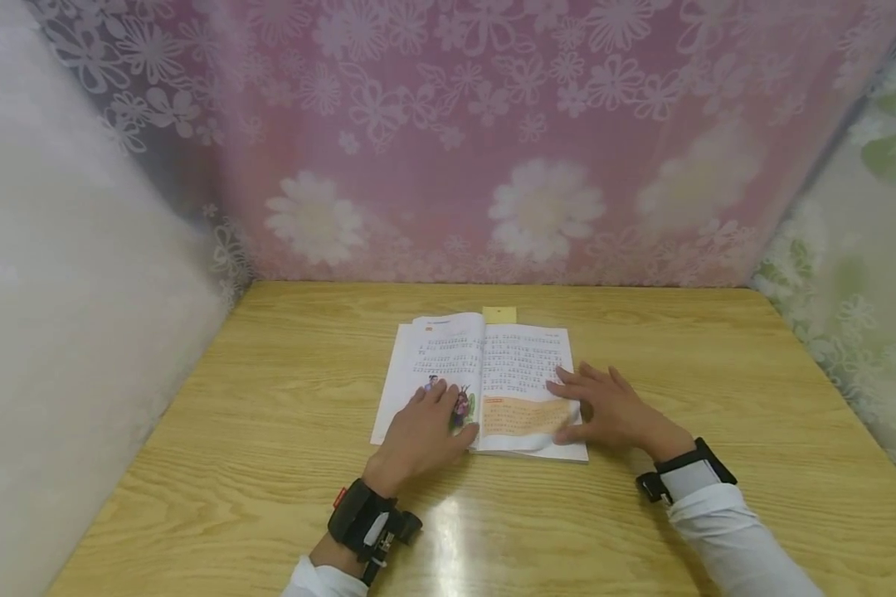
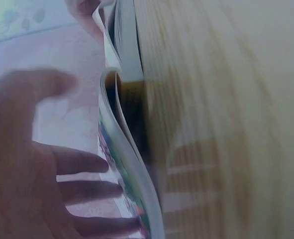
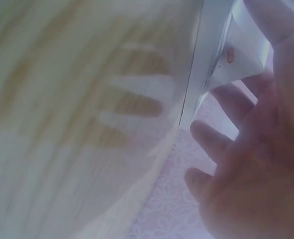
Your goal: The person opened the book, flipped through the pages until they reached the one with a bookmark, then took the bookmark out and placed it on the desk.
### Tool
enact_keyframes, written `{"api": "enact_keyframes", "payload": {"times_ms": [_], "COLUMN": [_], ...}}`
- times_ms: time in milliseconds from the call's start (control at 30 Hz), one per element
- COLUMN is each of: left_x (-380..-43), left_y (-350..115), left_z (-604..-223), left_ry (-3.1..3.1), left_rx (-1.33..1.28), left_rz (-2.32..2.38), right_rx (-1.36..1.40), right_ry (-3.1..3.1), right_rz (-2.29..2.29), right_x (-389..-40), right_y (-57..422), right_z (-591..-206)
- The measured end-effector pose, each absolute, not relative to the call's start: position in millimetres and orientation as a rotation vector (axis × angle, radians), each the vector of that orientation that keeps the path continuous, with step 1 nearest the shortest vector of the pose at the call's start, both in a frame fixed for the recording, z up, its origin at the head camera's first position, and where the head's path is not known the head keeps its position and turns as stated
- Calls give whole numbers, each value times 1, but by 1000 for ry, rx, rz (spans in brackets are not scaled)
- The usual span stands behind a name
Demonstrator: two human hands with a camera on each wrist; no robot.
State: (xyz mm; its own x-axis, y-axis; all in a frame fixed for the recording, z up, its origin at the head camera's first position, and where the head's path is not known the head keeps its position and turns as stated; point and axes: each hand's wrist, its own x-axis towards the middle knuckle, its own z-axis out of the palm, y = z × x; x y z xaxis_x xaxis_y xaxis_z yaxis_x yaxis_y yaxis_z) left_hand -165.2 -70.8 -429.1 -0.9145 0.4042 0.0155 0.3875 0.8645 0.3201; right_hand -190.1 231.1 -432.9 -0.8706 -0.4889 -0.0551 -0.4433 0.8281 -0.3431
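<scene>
An open book [image 1: 523,365] with printed text lies on the wooden table, a colour picture low on its left page. My left hand [image 1: 421,431] rests on that page over the picture, fingers extended and thumb near the spine. In the left wrist view, the left fingers [image 2: 94,191] touch the bulging page. My right hand [image 1: 616,410] is at the right page's outer edge, fingers spread, with the thumb low on the page. The page's lower corner bends up beside the thumb. In the right wrist view, the lifted page [image 3: 241,50] partly hides the index finger.
A yellow tab [image 1: 499,315] sticks out past the book's top edge. The wooden table [image 1: 284,390] reflects light near its front. A pink floral curtain [image 1: 433,166] stands behind it, with pale hangings on the left and right sides.
</scene>
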Motion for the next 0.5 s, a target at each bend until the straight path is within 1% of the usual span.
{"api": "enact_keyframes", "payload": {"times_ms": [233, 500], "left_x": [-165, -162], "left_y": [-57, -41], "left_z": [-430, -425], "left_ry": [3021, 3102], "left_rx": [548, 511], "left_rz": [511, 278], "right_rx": [-757, -849], "right_ry": [3029, 3134], "right_rz": [-415, -512], "right_x": [-194, -197], "right_y": [229, 225], "right_z": [-430, -414]}}
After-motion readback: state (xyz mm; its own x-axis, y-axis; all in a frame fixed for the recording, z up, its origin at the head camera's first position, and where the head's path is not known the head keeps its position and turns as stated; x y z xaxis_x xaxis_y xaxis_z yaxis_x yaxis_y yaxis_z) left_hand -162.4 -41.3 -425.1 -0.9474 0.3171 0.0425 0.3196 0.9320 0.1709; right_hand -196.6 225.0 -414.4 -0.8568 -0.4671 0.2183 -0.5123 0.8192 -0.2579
